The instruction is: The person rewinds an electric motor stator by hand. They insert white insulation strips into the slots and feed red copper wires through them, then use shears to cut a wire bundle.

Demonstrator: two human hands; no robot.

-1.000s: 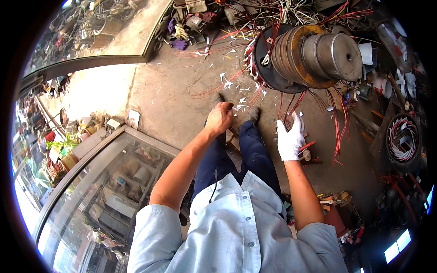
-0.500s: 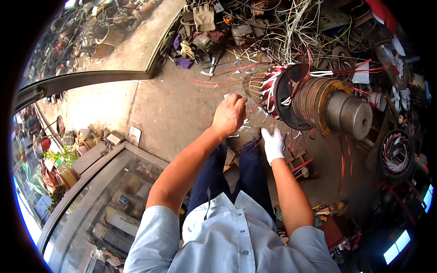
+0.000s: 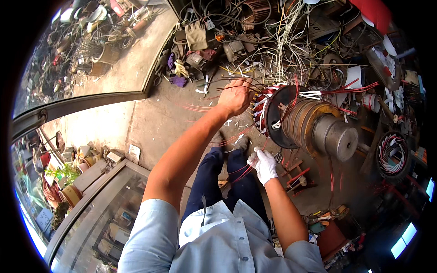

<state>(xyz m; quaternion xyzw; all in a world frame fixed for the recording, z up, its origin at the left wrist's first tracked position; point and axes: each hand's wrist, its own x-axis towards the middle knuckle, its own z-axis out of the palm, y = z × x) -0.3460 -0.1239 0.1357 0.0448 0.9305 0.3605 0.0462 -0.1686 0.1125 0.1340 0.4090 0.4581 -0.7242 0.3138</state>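
Observation:
A wound motor rotor (image 3: 314, 120) with coppery rings and a thick steel shaft end (image 3: 348, 143) lies to the right. Its near-left end carries a black disc (image 3: 280, 117) and red, white and yellow-sleeved windings. My bare left hand (image 3: 236, 96) is at the left of those windings, fingers curled around thin dark wires (image 3: 223, 78) that stick out past it. Lower down, my right hand (image 3: 263, 164), in a white glove, pinches thin red wires (image 3: 241, 174) that trail left over my trousers. Its fingertips are partly hidden by the glove's own folds.
A tangle of pale wires (image 3: 291, 41) and scrap lies beyond the rotor. Work gloves (image 3: 195, 36) and purple rags (image 3: 178, 81) sit at the far left of it. A glass-panelled metal frame (image 3: 104, 195) stands at lower left. A ring of windings (image 3: 393, 154) rests at far right.
My left hand has risen slightly toward the windings and now grips wires. The right hand has come down and left, with red wires now in its fingers. The whole view has shifted a little.

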